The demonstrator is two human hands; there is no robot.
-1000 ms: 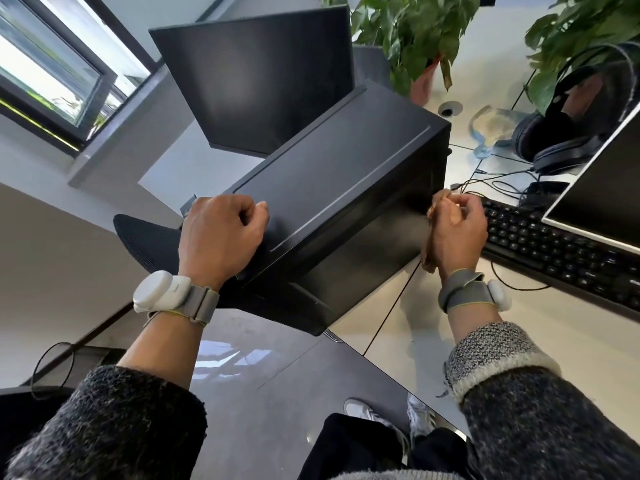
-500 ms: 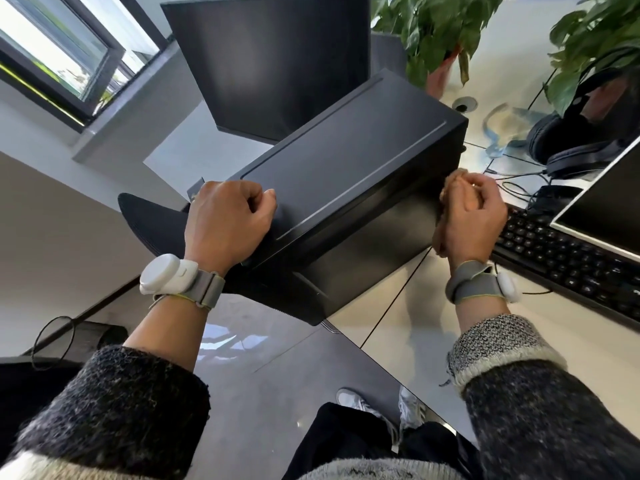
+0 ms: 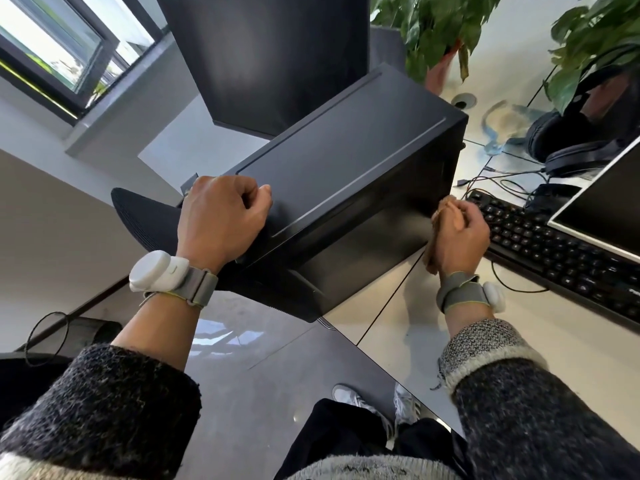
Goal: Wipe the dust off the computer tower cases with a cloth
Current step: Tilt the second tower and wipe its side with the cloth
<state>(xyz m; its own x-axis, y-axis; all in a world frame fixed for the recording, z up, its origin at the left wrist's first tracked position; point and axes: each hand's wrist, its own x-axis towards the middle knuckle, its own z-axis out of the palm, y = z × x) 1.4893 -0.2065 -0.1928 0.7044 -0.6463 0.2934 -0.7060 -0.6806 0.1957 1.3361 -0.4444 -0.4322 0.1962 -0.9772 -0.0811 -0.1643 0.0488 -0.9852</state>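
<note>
The right hand [image 3: 459, 237] is clenched around a bunched brown cloth [image 3: 432, 249], which shows above the knuckles and below the heel of the hand. The cloth is pressed against the right side panel of the black computer tower case [image 3: 346, 168], close to that panel's lower edge where it meets the desk [image 3: 408, 327].

The left hand [image 3: 218, 223] sits on the near left end of the case's top panel with its fingers curled under and the thumb alongside. I cannot tell whether it grasps an edge there or only braces as a fist.

The case stands on the pale desk at its left end, with its long top running away from the person. Both wrists carry grey straps with white pods, and the sleeves are dark knit.

Just beside the right hand lies a black keyboard [image 3: 554, 251], and a monitor [image 3: 606, 209] leans over its far side. Behind them are black headphones [image 3: 571, 147] among loose cables [image 3: 498, 178], and two leafy potted plants [image 3: 433, 26].

Another dark monitor [image 3: 270, 57] stands beyond the case. A dark ribbed object [image 3: 145, 216] lies to the left of the case. A window [image 3: 52, 53] is at the upper left. Below the desk edge are grey floor and pale shoes [image 3: 349, 396].
</note>
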